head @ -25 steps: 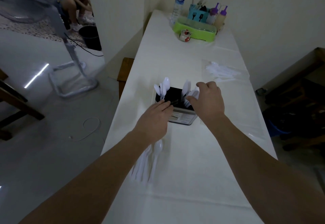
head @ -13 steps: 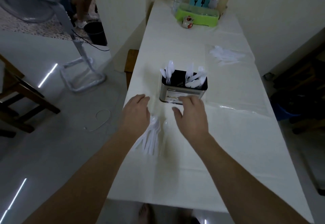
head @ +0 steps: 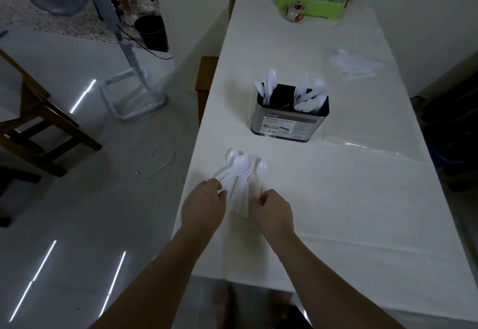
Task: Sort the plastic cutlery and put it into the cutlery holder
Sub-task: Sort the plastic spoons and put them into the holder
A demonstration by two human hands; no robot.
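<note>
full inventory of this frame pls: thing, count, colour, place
spoon pile: several, white, near table edge between the hands
cutlery holder: one, metal with black inside, mid-table; white spoons at its left, forks at its right
clear bag of cutlery: one, white pieces, far right of table
green tray: one, far end, holding bottles and a teal caddy
small cup: one, white and red, by the tray
table: one, white cover
fan stand: one, grey, floor left
black bucket: one, floor beyond fan
wooden chair: one, brown, far left
left hand: fingertips at spoon handles
right hand: curled beside pile
</note>
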